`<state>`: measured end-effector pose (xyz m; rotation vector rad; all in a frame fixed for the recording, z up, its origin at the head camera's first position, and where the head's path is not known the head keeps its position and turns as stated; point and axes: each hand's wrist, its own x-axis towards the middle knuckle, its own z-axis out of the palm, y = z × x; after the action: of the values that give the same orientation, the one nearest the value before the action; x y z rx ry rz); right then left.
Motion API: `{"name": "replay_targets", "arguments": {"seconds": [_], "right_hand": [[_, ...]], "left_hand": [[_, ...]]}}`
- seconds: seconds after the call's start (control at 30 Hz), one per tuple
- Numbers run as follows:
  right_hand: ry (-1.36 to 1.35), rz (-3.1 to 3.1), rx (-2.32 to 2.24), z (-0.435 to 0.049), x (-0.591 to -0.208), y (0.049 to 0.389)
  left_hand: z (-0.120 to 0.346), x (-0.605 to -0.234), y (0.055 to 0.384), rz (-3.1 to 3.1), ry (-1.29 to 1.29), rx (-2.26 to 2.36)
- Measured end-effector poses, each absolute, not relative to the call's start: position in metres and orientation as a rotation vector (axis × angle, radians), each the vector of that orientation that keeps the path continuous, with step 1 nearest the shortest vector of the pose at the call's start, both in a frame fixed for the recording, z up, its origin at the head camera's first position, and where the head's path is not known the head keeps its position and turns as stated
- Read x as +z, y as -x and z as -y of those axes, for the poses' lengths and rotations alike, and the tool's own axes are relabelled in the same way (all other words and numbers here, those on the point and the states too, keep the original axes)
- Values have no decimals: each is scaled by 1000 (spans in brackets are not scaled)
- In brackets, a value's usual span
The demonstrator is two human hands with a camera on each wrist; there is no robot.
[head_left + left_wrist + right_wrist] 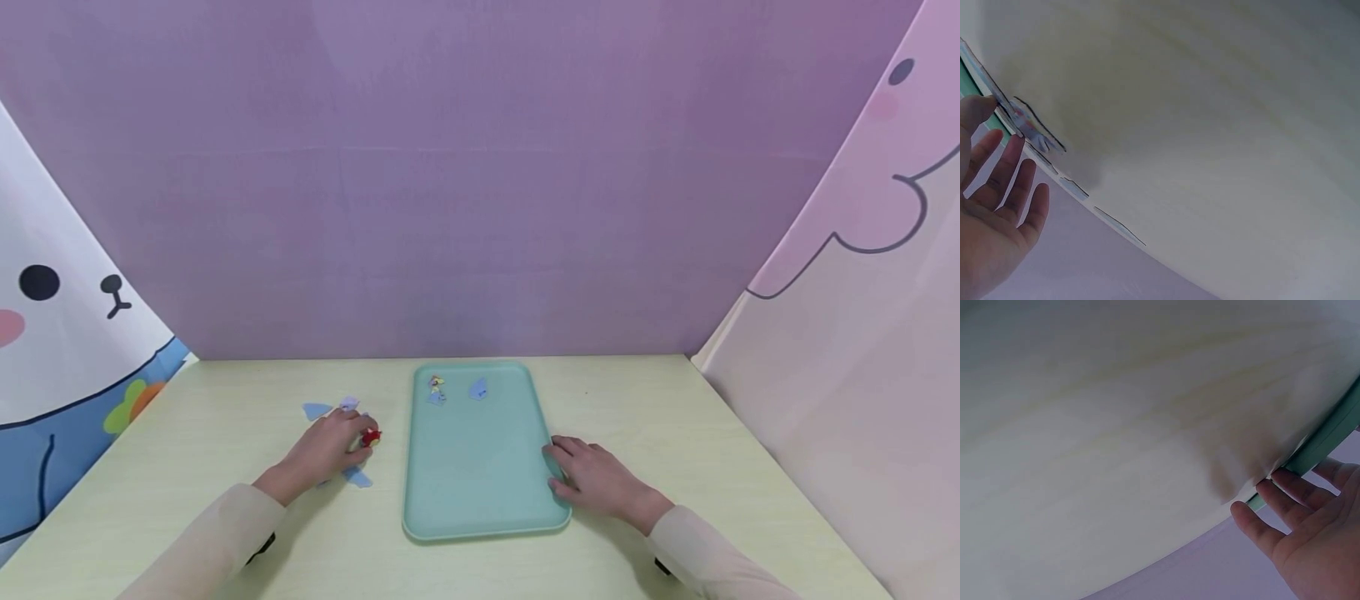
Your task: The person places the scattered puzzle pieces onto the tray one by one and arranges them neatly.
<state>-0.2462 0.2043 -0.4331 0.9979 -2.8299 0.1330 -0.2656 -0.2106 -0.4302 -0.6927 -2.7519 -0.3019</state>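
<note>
At the left of the tray my left hand (327, 444) pinches a flat printed piece (371, 438) with red on it between thumb and fingertips. In the left wrist view the piece (986, 76) appears nearly edge-on. Several irregular blue pieces lie around that hand, including one behind it (317, 411) and one in front (358, 477); the hand partly covers some. My right hand (600, 479) rests against the right rim of the green tray (480, 475), its fingers extended and touching the edge.
Near the tray's far end lie a blue piece (478, 389) and, left of it, printed pieces with a yellow figure (436, 388). The pale tabletop (675, 417) meets a purple panel (487, 208) at the back. Cartoon-printed panels stand at both sides.
</note>
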Motion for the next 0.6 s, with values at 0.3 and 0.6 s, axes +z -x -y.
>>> {"name": "replay_targets", "arguments": {"seconds": [0.3,0.6], "right_hand": [[-1000,2825,128,-204,-434,246],[-982,2856,131,-204,-434,246]], "left_hand": [[210,-428,266,2717,706,-270],[208,-425,274,2649,734,-307]]}}
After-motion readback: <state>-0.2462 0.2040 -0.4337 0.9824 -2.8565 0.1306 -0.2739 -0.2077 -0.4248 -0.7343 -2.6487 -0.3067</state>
